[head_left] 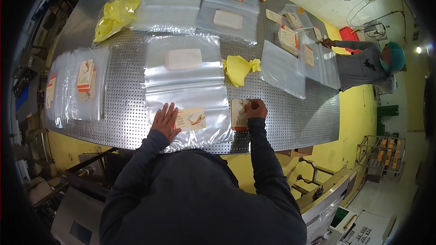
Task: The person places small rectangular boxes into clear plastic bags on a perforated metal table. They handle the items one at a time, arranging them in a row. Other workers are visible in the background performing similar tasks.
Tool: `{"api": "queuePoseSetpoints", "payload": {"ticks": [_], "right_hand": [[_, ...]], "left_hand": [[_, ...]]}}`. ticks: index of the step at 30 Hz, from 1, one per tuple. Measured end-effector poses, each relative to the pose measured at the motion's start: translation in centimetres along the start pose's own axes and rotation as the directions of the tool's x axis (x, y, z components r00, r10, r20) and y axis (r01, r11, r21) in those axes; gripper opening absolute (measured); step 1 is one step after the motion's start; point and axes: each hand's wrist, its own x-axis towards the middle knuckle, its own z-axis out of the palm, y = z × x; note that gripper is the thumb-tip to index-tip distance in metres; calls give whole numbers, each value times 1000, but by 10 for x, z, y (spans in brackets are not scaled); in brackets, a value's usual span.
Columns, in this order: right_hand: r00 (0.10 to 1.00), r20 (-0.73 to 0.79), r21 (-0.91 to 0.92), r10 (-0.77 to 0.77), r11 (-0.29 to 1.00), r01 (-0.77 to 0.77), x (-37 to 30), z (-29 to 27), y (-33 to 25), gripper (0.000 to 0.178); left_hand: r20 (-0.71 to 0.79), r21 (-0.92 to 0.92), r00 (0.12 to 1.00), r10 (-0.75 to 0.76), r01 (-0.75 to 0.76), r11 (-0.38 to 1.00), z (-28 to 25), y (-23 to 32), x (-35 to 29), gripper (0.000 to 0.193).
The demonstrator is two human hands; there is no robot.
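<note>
My left hand [165, 120] lies flat, fingers spread, on a stack of clear plastic bags [186, 97]. Beside its thumb, a printed label card [193, 118] rests on the nearest bag. To the right, my right hand [256, 109] is closed, its fingertips pinching the edge of a printed card [238, 114] at the table's near side. Whether that card is one or a pile cannot be made out. Farther up the bags lie pale blank-faced cards [183, 59], stacked together.
The perforated metal table [127, 95] holds more bags with cards [86, 81] at left. Crumpled yellow sheets [240, 69] lie mid-table, others [116, 16] at far left. A co-worker [370, 66] works at the right end near a clear bin [297, 17]. Another person stands opposite.
</note>
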Motion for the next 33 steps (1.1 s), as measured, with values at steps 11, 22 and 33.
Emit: {"api": "queuePoseSetpoints", "payload": {"ticks": [11,22,33], "right_hand": [[977,-75,122,-199,971,207,9,-44,-36,29],[894,322,590,-311,805,68,-56,-12,-148,26],[897,431,645,95,663,-380,-106,24,-147,17]], "left_hand": [[-295,-427,955,-23,-110,898,-16,31,27,63],[380,-911,919,103,353,215,-52,98,69,33],[43,-998,855,-516,9,-69,-43,90,68,19]]}}
